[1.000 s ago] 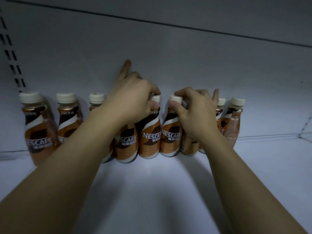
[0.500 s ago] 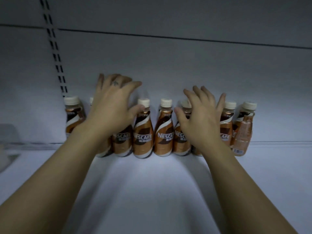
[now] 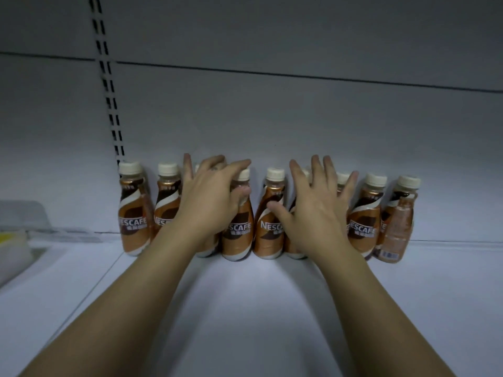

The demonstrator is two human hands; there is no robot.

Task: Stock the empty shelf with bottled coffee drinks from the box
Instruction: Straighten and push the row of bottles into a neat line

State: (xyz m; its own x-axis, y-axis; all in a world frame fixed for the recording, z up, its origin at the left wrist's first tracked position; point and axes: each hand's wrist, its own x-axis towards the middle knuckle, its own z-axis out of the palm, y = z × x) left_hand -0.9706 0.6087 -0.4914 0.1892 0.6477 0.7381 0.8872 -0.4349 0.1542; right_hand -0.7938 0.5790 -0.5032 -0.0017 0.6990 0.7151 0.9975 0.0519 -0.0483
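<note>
Both hands are sitting lower vs 0.5 s ago, w/ more bottles showing at the left end.
Head view: left hand [image 3: 211, 198] and right hand [image 3: 317, 210] are hovering fingers spread, gripping nothing, in front of the bottle row [image 3: 268, 213] standing upright along the far wall of the shelf [image 3: 258, 308]; rightmost bottle [image 3: 396, 221] is showing its back label.

a single head-worn wide-angle view looks forward and slightly down from close range, along both forearms onto the white shelf [image 3: 258, 308] and its back panel [image 3: 272, 118].
</note>
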